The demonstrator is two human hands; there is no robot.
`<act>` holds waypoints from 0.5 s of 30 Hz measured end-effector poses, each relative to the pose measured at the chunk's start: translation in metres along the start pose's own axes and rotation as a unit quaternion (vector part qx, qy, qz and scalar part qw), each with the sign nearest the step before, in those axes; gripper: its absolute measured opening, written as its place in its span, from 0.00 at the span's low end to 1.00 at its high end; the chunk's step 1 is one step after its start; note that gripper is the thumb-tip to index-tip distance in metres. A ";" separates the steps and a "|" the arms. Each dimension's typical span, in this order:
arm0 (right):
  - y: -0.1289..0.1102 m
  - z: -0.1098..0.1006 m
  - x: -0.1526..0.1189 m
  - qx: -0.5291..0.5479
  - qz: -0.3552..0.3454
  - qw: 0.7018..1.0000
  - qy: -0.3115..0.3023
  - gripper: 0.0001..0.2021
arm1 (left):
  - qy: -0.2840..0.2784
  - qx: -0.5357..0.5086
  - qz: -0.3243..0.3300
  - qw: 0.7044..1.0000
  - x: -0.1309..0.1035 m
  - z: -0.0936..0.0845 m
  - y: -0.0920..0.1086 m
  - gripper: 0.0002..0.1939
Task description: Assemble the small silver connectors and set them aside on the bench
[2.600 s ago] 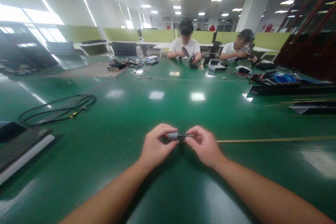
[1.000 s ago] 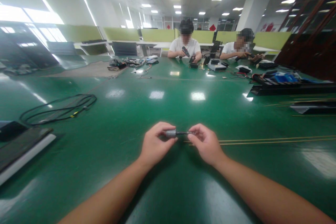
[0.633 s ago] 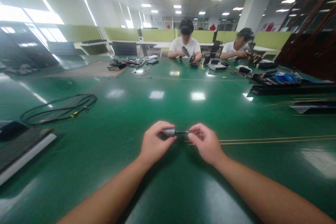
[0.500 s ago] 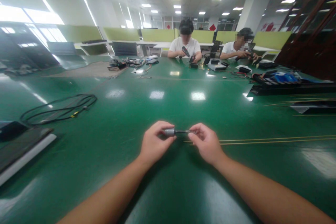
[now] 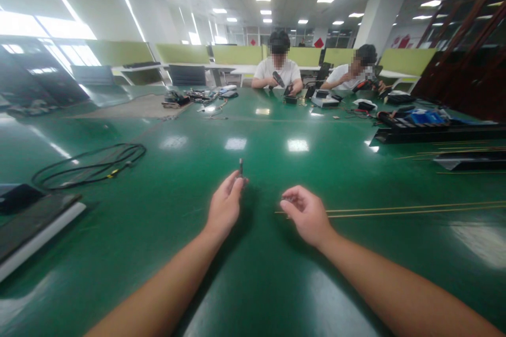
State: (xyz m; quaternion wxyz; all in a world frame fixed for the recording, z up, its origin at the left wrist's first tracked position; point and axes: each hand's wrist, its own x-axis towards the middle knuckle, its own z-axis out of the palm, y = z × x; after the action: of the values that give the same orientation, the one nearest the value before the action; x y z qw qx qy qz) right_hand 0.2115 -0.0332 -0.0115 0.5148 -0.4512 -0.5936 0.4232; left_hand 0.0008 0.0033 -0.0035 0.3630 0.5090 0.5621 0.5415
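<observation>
My left hand [image 5: 224,205] is closed around a small metal tool, a silver cylinder with a thin dark shaft [image 5: 241,167]. The shaft points upward and away from me; the fingers now hide most of the cylinder. To its right, my right hand [image 5: 307,213] is curled, thumb and fingertips pinched together. Something small and greyish shows at those fingertips, too small to name. The two hands are apart, both over the green table [image 5: 253,253]. Two thin brass-coloured rods [image 5: 395,211] lie on the table and run rightward from beneath my right hand.
A black cable coil [image 5: 90,163] and a dark flat panel with a white edge [image 5: 39,231] lie to the left. Across the table, two people [image 5: 279,71] handle tools among electronics. Black trays [image 5: 443,134] and more rods are at the right.
My left hand has drawn away to the left from my right hand and turned the tool from lying sideways to pointing up. My right hand has barely moved.
</observation>
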 end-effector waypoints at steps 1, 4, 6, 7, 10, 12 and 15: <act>0.000 0.000 0.000 -0.002 -0.003 1.000 -0.001 0.08 | 0.001 0.004 -0.001 1.000 0.001 -0.001 -0.001 0.28; -0.001 0.001 0.000 -0.009 -0.007 1.000 -0.004 0.08 | 0.006 -0.042 -0.005 0.999 0.000 -0.003 -0.003 0.25; -0.001 0.000 0.000 -0.014 -0.008 1.000 -0.007 0.08 | 0.005 -0.093 -0.026 0.995 -0.001 -0.005 -0.001 0.24; 0.000 0.000 0.000 -0.016 -0.008 1.000 -0.008 0.08 | 0.002 -0.108 -0.037 0.993 -0.001 -0.007 0.001 0.25; 0.000 0.001 0.000 -0.015 -0.010 1.000 -0.012 0.07 | 0.000 -0.073 -0.039 0.997 -0.003 -0.019 0.014 0.31; 0.001 0.001 0.001 -0.012 -0.012 1.000 -0.013 0.07 | -0.004 -0.005 -0.015 1.000 -0.006 -0.039 0.024 0.34; 0.001 0.002 0.002 -0.016 -0.015 1.000 -0.012 0.07 | -0.018 0.122 0.019 0.992 -0.021 -0.089 0.033 0.42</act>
State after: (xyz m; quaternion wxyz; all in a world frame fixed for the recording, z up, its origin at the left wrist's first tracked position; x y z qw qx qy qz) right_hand 0.2100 -0.0312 -0.0123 0.5068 -0.4451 -0.6132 0.4113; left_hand -0.0742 -0.0417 0.0397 0.2972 0.5699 0.6077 0.4665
